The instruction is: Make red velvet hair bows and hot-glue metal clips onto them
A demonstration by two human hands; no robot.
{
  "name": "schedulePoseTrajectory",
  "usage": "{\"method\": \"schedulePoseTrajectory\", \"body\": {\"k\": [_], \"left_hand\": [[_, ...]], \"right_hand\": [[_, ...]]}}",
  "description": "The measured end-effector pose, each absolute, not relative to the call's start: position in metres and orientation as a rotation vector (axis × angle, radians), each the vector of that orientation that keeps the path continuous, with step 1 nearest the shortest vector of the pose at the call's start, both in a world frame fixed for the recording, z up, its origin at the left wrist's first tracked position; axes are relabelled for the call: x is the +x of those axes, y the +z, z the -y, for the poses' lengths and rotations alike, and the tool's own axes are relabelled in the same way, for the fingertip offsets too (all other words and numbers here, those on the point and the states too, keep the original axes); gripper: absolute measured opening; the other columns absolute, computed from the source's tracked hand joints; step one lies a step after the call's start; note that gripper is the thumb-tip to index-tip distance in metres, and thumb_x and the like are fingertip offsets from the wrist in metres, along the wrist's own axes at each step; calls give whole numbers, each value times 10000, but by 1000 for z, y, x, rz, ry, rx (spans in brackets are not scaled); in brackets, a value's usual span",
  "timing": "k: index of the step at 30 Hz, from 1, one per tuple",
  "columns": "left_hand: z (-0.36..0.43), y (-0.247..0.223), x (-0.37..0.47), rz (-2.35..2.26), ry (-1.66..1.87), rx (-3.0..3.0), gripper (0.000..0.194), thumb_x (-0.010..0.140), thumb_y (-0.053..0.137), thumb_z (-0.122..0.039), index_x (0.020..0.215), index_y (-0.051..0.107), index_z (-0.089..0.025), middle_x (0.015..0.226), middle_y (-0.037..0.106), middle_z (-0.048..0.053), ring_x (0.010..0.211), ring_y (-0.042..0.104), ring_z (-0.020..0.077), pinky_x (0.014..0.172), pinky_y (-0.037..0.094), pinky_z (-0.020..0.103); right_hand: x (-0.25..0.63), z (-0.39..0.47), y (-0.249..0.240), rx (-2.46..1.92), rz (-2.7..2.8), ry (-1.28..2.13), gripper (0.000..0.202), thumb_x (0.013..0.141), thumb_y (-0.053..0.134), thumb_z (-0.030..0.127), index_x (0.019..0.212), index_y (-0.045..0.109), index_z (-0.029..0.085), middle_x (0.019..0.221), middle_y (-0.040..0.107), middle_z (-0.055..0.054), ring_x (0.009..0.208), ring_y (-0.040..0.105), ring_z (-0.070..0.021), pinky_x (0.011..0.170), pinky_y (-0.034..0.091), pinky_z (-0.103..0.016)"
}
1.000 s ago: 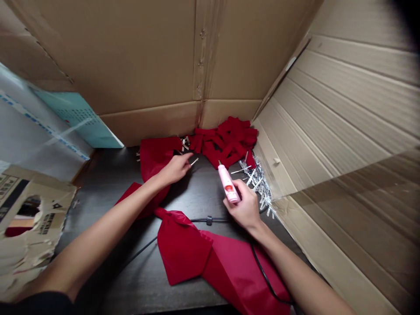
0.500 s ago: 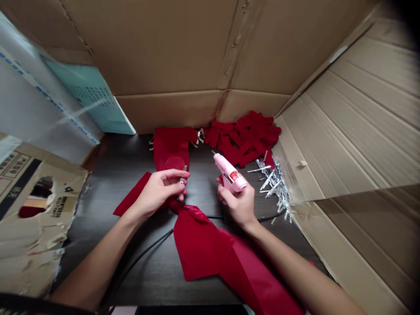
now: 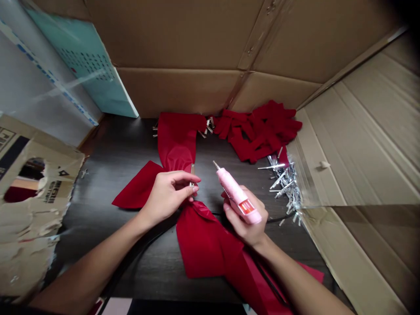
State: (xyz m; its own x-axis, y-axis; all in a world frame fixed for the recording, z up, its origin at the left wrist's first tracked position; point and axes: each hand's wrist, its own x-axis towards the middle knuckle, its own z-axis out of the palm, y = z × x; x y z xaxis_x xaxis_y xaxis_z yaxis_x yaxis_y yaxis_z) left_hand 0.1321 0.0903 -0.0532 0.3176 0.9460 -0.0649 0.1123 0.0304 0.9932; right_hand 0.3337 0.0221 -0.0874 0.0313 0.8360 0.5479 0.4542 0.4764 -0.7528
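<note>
My left hand (image 3: 170, 194) pinches a small metal clip (image 3: 192, 175) between thumb and fingers, above the gathered middle of a red fabric bow (image 3: 203, 245). One pointed red flap (image 3: 139, 186) spreads out left of that hand, and red tails run down to the lower right. To the right, my right hand (image 3: 246, 216) is wrapped round a pink glue gun (image 3: 236, 192). Its metal nozzle points up and to the left, apart from the clip and the fabric.
Red fabric strips (image 3: 259, 131) lie piled at the back right, above a heap of silvery twist ties (image 3: 287, 183). More red fabric (image 3: 179, 131) with clips is at the back. Cardboard walls (image 3: 183, 89) stand around the dark table (image 3: 114, 153); a black cable crosses it.
The view has shifted. The glue gun has turned so more of its upper side and red window show. My left hand keeps hold of the clip, near the bow's middle.
</note>
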Motion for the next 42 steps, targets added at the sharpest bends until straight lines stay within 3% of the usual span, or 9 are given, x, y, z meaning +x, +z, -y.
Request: {"method": "schedulePoseTrajectory", "body": {"k": [4, 7, 9, 11, 18, 31, 42], "left_hand": [[-88, -54, 135, -1053, 914, 1312, 150, 723, 727, -129, 868, 688, -122, 623, 629, -13, 509, 648, 120, 470, 527, 182], [-88, -54, 137, -978, 943, 1262, 454, 714, 721, -100, 1151, 641, -197, 680, 557, -51, 536, 670, 137, 454, 546, 199], [-87, -54, 137, -946, 938, 1245, 699, 709, 718, -82, 1350, 506, -261, 691, 533, -64, 545, 674, 141, 456, 557, 208], [-87, -55, 137, -946, 930, 1238, 799, 710, 714, -79, 1426, 414, -265, 685, 532, -67, 553, 675, 142, 470, 565, 211], [-84, -53, 137, -999, 885, 1333, 601, 711, 698, -92, 1279, 529, -192, 686, 571, -57, 516, 639, 116, 480, 555, 209], [-83, -55, 137, -1005, 825, 1586, 558, 703, 727, -103, 1225, 546, -185, 706, 597, -45, 586, 575, 89, 538, 470, 176], [-82, -53, 136, -989, 821, 1604, 564, 703, 742, -117, 1225, 539, -185, 702, 593, -48, 592, 571, 91, 549, 474, 178]], "right_hand": [[335, -21, -89, -1161, 1585, 419, 196, 777, 619, 101, 960, 629, 170, 858, 650, -59, 746, 644, -206, 669, 519, -329], [335, -19, -91, -1160, 1580, 455, 197, 779, 622, 99, 963, 633, 170, 854, 656, -57, 745, 648, -205, 674, 522, -331], [334, -18, -91, -1148, 1586, 473, 193, 783, 623, 89, 958, 639, 171, 856, 661, -57, 757, 654, -205, 682, 525, -330], [333, -16, -91, -1137, 1594, 495, 196, 795, 619, 83, 969, 643, 171, 864, 669, -57, 769, 661, -202, 691, 532, -327], [331, -12, -87, -1047, 1646, 558, 224, 815, 610, 77, 1021, 628, 164, 888, 659, -71, 766, 646, -191, 674, 544, -333], [329, -7, -88, -1045, 1624, 746, 118, 843, 587, 106, 933, 597, 184, 811, 580, -23, 690, 568, -153, 622, 482, -311], [329, -7, -89, -1072, 1637, 672, 55, 842, 583, 135, 869, 591, 181, 732, 564, -10, 614, 548, -149, 559, 467, -300]]}}
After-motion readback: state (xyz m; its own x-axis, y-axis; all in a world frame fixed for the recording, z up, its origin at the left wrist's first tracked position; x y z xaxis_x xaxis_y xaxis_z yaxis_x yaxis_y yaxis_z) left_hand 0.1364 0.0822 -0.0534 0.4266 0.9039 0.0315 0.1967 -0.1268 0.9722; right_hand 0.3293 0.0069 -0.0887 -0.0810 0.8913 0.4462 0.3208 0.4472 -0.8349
